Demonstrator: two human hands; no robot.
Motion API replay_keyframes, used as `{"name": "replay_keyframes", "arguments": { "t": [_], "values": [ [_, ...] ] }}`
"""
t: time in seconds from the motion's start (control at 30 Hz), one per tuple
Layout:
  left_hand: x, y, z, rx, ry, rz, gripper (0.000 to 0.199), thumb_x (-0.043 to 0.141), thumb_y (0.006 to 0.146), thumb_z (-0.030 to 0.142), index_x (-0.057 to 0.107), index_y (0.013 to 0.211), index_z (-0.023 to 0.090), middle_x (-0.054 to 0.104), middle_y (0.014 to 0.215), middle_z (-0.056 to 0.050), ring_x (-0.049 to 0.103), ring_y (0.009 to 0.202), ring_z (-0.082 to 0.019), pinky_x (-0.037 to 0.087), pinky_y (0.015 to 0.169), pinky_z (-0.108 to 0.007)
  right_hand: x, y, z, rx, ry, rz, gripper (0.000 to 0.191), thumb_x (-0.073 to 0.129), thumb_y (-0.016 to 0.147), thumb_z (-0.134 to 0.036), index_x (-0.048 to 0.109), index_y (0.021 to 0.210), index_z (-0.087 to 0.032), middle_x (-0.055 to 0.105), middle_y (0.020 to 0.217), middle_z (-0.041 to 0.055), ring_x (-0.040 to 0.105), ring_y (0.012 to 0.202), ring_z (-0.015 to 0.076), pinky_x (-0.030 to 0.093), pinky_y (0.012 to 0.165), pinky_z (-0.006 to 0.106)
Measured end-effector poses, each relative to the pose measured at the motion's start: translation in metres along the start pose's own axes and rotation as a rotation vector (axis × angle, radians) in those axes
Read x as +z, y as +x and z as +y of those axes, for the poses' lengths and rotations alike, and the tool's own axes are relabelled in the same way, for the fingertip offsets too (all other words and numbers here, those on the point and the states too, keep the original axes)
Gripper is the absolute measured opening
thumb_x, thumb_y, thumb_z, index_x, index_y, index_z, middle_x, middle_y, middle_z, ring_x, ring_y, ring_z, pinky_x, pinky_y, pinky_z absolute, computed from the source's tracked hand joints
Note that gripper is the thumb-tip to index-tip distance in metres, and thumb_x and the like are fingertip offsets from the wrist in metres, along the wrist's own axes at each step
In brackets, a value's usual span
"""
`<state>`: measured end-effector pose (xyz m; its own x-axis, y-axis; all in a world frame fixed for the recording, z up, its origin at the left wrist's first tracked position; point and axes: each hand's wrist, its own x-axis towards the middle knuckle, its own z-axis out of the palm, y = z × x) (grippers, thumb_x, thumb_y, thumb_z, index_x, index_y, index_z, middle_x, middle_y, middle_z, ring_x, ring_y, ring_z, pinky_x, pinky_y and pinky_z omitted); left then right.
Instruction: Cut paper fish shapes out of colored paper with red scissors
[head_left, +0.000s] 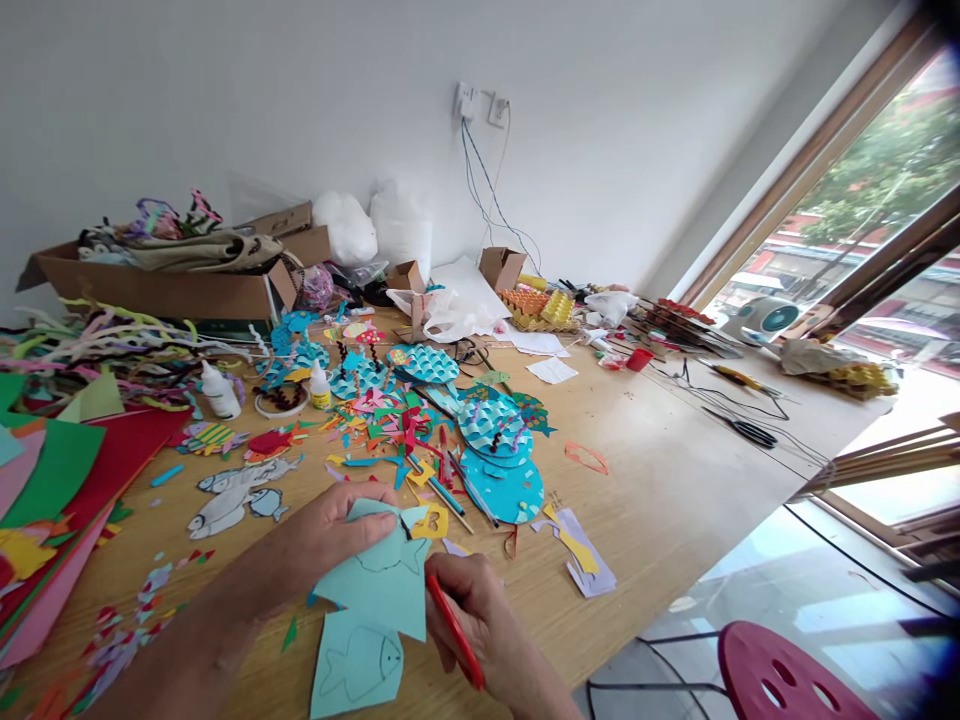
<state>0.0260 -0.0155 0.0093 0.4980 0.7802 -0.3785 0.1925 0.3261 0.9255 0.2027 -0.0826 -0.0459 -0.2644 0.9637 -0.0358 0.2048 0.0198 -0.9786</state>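
Observation:
My left hand (349, 525) pinches a light blue sheet of paper (379, 590) with a fish outline drawn on it, thumb on top. Just right of the sheet, my right hand (476, 605) grips red-handled scissors (457, 640). The scissor blades are mostly hidden by the paper and my fingers; a dark piece shows near my left thumb. Below, partly under the held sheet, is another light blue piece (360, 665) with a drawn fish. White fish cutouts (229, 515) lie on the table to the left.
Coloured scraps (405, 420), blue paper discs (502, 485) and pencils (446, 495) lie ahead. Glue bottles (220, 390) stand to their left. Coloured sheets (120, 460) are stacked at far left. Black scissors (742, 428) lie at right. A red stool (780, 675) stands beyond the table's right edge.

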Motion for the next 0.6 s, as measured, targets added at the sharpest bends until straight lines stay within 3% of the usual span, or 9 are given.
{"name": "replay_keyframes", "arguments": {
  "t": [0.2,0.6],
  "values": [
    [-0.0022,0.0050,-0.0034,0.043,-0.001,-0.038,0.030,0.064,0.070,0.048,0.055,0.072,0.019,0.041,0.052,0.008,0.034,0.045,-0.008,0.028,0.043,-0.017,0.0029,0.0031,-0.0038,0.094,0.133,-0.056,0.035,0.053,0.083,-0.038,0.040,0.056,-0.019,0.044,0.042,-0.0063,0.034,0.033,0.0042,0.024,0.035,0.015],
    [-0.0011,0.0061,-0.0022,-0.004,0.030,-0.034,0.028,0.067,0.067,0.046,0.057,0.071,0.019,0.043,0.052,0.008,0.038,0.046,-0.009,0.030,0.043,-0.018,0.0036,0.0043,-0.0047,0.075,0.095,-0.049,0.033,0.048,0.085,-0.035,0.040,0.057,-0.019,0.044,0.041,-0.0057,0.038,0.033,0.0054,0.028,0.036,0.015]
  ]
}}
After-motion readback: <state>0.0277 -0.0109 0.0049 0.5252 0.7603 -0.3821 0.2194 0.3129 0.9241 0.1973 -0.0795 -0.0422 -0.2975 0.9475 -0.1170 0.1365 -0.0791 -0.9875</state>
